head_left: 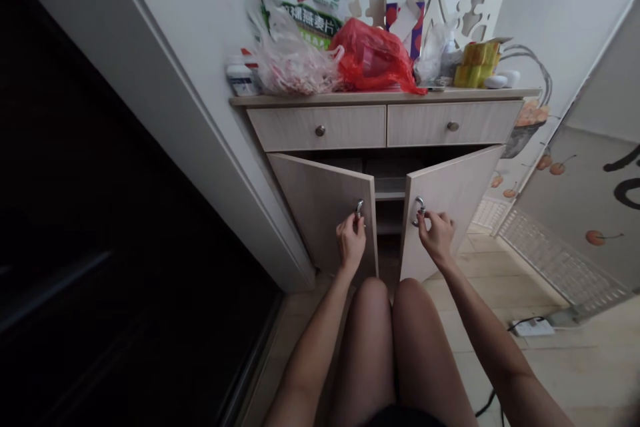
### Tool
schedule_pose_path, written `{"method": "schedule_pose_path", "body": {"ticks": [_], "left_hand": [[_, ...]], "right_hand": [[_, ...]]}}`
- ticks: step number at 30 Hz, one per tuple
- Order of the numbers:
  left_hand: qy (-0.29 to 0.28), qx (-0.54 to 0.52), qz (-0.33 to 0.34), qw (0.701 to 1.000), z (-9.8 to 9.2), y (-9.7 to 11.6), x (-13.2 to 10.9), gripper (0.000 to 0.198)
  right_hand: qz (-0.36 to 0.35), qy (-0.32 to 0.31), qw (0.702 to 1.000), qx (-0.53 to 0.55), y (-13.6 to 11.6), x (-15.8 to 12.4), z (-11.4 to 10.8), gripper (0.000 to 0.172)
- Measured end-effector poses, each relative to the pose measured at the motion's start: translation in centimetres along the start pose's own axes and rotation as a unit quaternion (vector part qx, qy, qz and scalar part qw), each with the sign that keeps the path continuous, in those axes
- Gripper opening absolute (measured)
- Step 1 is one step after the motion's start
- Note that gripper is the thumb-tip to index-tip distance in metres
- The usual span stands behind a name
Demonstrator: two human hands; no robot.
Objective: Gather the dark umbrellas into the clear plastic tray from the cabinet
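My left hand (351,240) pinches the curved metal handle (360,205) on the left cabinet door (320,197). On the right cabinet door (450,193), my right hand (437,235) grips a matching metal handle (419,203) between thumb and fingers. Both doors stand partly ajar, swung out toward me. Through the gap between them, shelves (390,196) show in the dark inside. What lies deeper in the cabinet is hidden by the doors and shadow. My knees are close in front of the gap.
Two closed drawers (315,117) sit above the doors. The cabinet top holds a red plastic bag (373,57), a clear plastic bag (295,63), an oatmeal bag (320,13) and yellow packs (477,65). A white power strip (533,327) lies on the floor at right.
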State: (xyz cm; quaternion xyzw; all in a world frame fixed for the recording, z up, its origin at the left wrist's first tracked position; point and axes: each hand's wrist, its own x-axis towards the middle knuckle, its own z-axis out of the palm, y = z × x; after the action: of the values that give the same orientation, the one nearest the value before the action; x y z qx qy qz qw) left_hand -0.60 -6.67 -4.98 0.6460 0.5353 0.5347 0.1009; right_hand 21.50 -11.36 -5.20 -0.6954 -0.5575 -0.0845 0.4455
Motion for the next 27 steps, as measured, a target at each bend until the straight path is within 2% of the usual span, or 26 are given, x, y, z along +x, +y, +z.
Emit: {"method": "schedule_pose_path", "body": {"ticks": [6,15,22,27], "left_hand": [[0.066,0.021,0.029,0.997,-5.5,-2.4,-2.9,0.028],[0.19,0.104,-0.004,0.976,-12.9,-6.8,-5.6,0.035],[0.268,0.137,-0.04,0.953,-19.7,-9.8,-5.4,0.033],[0.308,0.154,-0.15,0.927,-23.8,-12.1,-4.2,0.029]], "right_hand": [[-0.015,0.062,0.998,-0.025,3.5,-3.9,-4.8,0.035],[-0.02,0.11,0.99,-0.085,8.0,-7.0,-10.3,0.034],[0.028,0.173,0.976,-0.134,13.2,-8.5,-13.7,0.031],[0.061,0.178,0.974,-0.129,17.5,-8.5,-17.2,0.022]]}}
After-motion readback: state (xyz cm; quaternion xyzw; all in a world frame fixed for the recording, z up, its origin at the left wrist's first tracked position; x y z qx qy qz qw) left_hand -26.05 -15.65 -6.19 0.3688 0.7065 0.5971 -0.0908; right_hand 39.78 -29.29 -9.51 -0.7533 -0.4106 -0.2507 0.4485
